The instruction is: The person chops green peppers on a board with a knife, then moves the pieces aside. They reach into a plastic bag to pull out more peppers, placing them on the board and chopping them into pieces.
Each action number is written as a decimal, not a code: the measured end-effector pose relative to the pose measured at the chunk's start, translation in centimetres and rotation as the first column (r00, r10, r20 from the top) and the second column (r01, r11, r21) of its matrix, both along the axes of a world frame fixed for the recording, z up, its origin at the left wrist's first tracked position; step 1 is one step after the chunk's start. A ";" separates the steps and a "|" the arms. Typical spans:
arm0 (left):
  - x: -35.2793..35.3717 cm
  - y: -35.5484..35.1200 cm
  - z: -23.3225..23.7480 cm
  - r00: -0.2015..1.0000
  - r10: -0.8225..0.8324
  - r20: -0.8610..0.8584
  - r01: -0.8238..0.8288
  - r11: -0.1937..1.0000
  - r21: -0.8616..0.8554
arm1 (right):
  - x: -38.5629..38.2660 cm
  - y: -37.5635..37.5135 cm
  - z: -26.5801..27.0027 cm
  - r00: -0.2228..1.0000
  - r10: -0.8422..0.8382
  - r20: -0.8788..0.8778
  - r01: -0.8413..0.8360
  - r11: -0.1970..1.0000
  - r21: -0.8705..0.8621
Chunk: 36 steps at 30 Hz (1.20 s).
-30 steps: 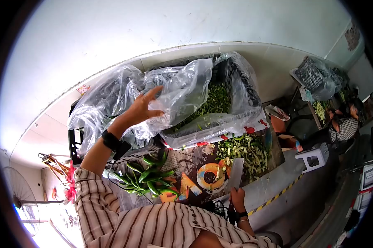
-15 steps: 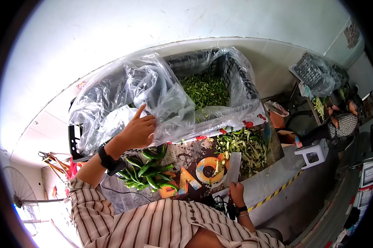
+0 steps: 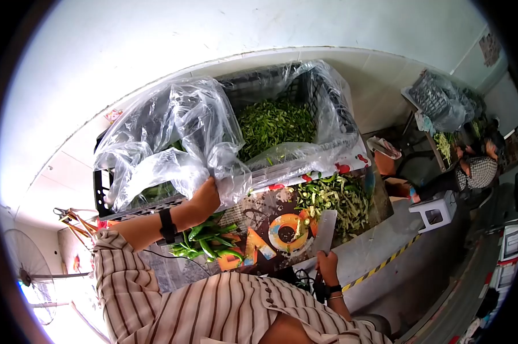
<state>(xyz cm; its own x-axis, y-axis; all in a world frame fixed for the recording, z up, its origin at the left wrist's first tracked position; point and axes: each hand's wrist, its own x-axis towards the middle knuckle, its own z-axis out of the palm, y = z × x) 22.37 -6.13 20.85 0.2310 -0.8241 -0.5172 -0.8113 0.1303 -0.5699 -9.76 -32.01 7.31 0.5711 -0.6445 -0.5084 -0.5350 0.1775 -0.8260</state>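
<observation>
My left hand (image 3: 203,196) is at the front edge of the clear plastic liner (image 3: 204,123). Its fingers are bent round a gathered fold of the film and partly hidden by it. The liner drapes over a black crate (image 3: 254,85), where chopped green peppers (image 3: 277,127) lie in the right part. Under my left wrist, whole green peppers (image 3: 208,239) are piled on the patterned tabletop (image 3: 264,215). My right hand (image 3: 327,268) holds a broad-bladed kitchen knife (image 3: 326,228) by its handle, blade pointing away from me. Sliced peppers (image 3: 342,206) lie just beyond the blade.
A white plastic stool (image 3: 434,212) stands on the floor to the right. Farther right, a person in a checked top (image 3: 478,171) sits near another plastic-covered crate (image 3: 439,100). A standing fan (image 3: 26,269) is at the left. A dark cable (image 3: 178,258) runs along the table's near side.
My left hand has moved from lying over the plastic with a finger extended to closing on a fold. The film is bunched toward it, uncovering more of both parts. The knife has barely moved.
</observation>
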 end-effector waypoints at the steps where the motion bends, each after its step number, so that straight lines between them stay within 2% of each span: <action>1: -0.4 -0.2 -0.9 0.990 0.137 -0.017 -0.135 0.987 0.092 | 0.0 0.0 0.0 1.000 -0.002 0.000 0.002 1.000 0.004; 2: -0.5 0.2 -1.9 0.991 0.136 -0.016 -0.134 0.986 0.095 | 0.0 -0.1 0.1 1.000 0.009 -0.015 -0.008 1.000 0.003; 4: -0.2 1.5 -4.9 0.995 0.073 -0.072 -0.088 0.969 -0.229 | 0.0 -0.3 0.0 0.999 0.022 -0.031 -0.022 1.000 0.002; 5: 0.7 1.6 -8.7 0.796 0.407 -0.447 -0.518 0.842 -0.155 | 0.0 -0.4 -0.5 0.999 0.029 -0.025 -0.029 1.000 0.002; 6: 0.7 1.6 -9.1 0.793 0.414 -0.447 -0.524 0.838 -0.153 | 0.1 -0.5 -0.7 0.999 0.037 -0.019 -0.037 0.999 0.002; 12: -0.2 -0.6 -10.1 0.939 0.201 -0.280 -0.310 0.848 -0.429 | 1.1 -0.4 -0.4 0.999 0.036 0.015 -0.036 0.999 -0.034; 13: -0.4 -1.0 -10.1 0.937 0.204 -0.282 -0.314 0.846 -0.430 | 1.2 -0.6 -0.3 0.999 0.040 0.014 -0.040 0.999 -0.036; 16: -1.3 -1.5 -9.8 0.818 0.421 -0.392 -0.533 0.811 -0.241 | 1.4 -0.7 0.0 0.997 0.083 -0.008 -0.083 0.996 -0.035; 17: -1.8 -1.4 -9.1 0.815 0.427 -0.393 -0.539 0.807 -0.241 | 1.6 -0.7 0.1 0.997 0.077 0.004 -0.077 0.997 -0.024; 19: -3.3 -0.6 -7.5 0.829 0.257 -0.497 -0.469 0.804 -0.367 | 1.8 -0.7 0.0 0.997 0.077 0.015 -0.077 0.997 -0.008; 20: -3.9 -0.5 -6.7 0.828 0.262 -0.496 -0.473 0.802 -0.365 | 1.8 -0.8 -0.1 0.996 0.088 0.021 -0.087 0.996 -0.016; 22: -4.9 -0.3 -5.8 0.828 0.032 -0.560 -0.434 0.668 -0.604 | 1.9 -0.7 -0.2 0.995 0.101 0.025 -0.101 0.995 -0.018; 26: -4.5 0.2 -6.3 0.848 -0.001 -0.530 -0.406 0.641 -0.651 | 2.5 -0.6 -0.4 0.994 0.109 0.013 -0.108 0.994 -0.013; 27: -4.2 0.5 -6.9 0.821 0.143 -0.552 -0.471 0.715 -0.517 | 2.6 -0.6 -0.5 0.993 0.121 0.008 -0.120 0.993 -0.012; 28: -4.0 1.0 -8.3 0.822 0.146 -0.551 -0.474 0.712 -0.518 | 2.8 -0.6 -0.4 0.992 0.125 0.009 -0.125 0.992 -0.012; 30: -3.7 1.5 -11.4 0.800 0.339 -0.495 -0.559 0.723 -0.407 | 3.2 -0.6 -0.3 0.992 0.128 0.017 -0.128 0.992 -0.005; 31: -3.5 1.5 -12.4 0.752 0.376 -0.542 -0.606 0.717 -0.343 | 3.3 -0.6 -0.2 0.991 0.130 0.016 -0.130 0.991 -0.005; 32: -3.4 1.4 -13.3 0.751 0.377 -0.542 -0.607 0.717 -0.343 | 3.3 -0.6 -0.1 0.990 0.144 0.016 -0.143 0.990 -0.011; 34: -3.4 1.4 -15.5 0.634 0.398 -0.663 -0.752 0.519 -0.407 | 3.3 -0.7 -0.2 0.988 0.155 0.014 -0.155 0.988 -0.018; 35: -3.5 1.4 -16.3 0.634 0.396 -0.665 -0.752 0.519 -0.407 | 3.2 -0.8 -0.3 0.986 0.164 0.015 -0.163 0.986 -0.024; 36: -3.7 1.4 -16.6 0.738 0.365 -0.567 -0.663 0.546 -0.512 | 3.1 -0.9 -0.4 0.985 0.172 0.015 -0.172 0.985 -0.031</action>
<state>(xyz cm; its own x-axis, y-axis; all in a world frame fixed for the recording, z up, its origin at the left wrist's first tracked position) 18.65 -4.73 4.28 0.6536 -0.7556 -0.0430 -0.7553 -0.6549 0.0252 -6.68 -32.95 6.89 0.6832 -0.5503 -0.4800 -0.5413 0.0596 -0.8387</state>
